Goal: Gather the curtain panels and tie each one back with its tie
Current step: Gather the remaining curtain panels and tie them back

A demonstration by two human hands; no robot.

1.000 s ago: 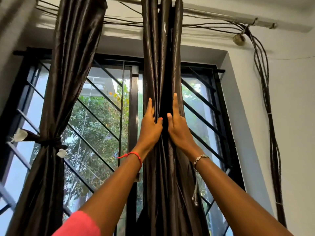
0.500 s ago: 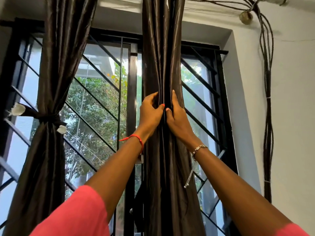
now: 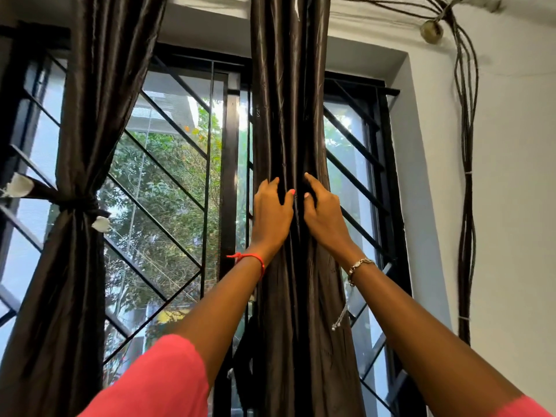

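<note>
White wall, barred window, tied side curtain, left hand and right hand, each grip clutching middle curtain.

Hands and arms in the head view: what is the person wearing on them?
Short coral-pink sleeves on both arms. The left hand has a red thread tied at its wrist; the right hand has a silver chain bracelet. The thumbnails look painted pink.

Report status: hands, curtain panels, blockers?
Left hand and right hand both gripping middle panel folds. Left panel already tied with its tie; middle panel untied. No obstruction seen.
</note>
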